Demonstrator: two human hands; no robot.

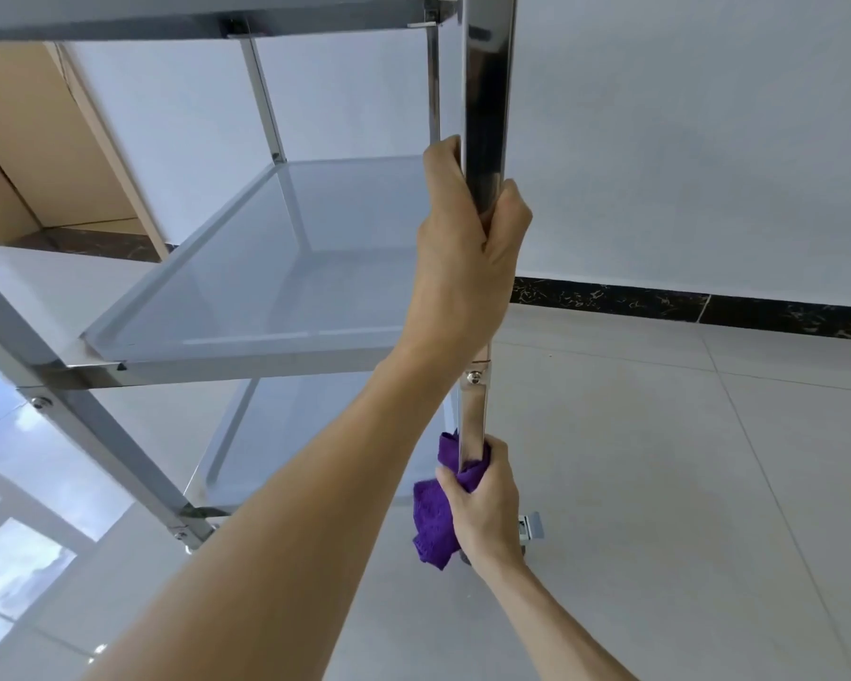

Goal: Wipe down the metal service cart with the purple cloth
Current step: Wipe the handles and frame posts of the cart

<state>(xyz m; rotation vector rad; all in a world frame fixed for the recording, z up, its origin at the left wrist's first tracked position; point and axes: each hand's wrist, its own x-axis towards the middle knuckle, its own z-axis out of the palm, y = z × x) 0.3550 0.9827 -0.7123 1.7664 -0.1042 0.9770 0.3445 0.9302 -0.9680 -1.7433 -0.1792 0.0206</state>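
Observation:
The metal service cart (266, 267) fills the left and middle of the head view, with three shelves and shiny upright posts. My left hand (467, 248) grips the near right post (487, 90) above the middle shelf. Lower on the same post, my right hand (487, 508) holds the purple cloth (433, 518) wrapped around the post, between the middle and bottom shelves. Part of the cloth hangs loose below my fingers.
A caster wheel (531, 528) shows behind my right hand at the foot of the post. Pale floor tiles (684, 484) spread to the right, edged by a dark marble skirting (708, 304) under a white wall. A tan wooden frame (45, 140) stands at the far left.

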